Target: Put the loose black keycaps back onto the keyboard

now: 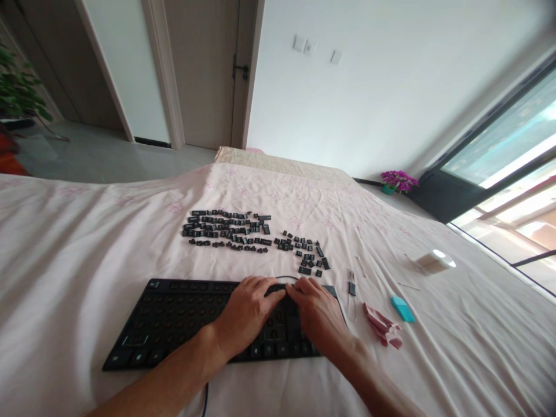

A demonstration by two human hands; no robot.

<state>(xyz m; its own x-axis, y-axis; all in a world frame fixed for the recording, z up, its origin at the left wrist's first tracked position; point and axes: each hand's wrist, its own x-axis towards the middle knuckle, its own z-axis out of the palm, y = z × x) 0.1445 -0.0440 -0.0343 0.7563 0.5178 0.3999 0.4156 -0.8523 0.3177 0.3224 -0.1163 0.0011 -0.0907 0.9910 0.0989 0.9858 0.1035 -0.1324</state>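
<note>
A black keyboard [174, 321] with its keycaps removed lies on a pink sheet. Both my hands rest on its right part, fingertips meeting near the top edge. My left hand [247, 313] and my right hand [317, 313] are curled, and what they pinch is hidden. Several loose black keycaps [226, 230] lie in rows beyond the keyboard, with a smaller group of keycaps [306, 252] to the right.
The pink sheet [87, 249] covers a bed. To the right lie a pink cloth [384, 329], a teal block [402, 308], a small black tool [351, 286] and a round container [434, 262]. A potted purple flower [398, 181] stands by the window.
</note>
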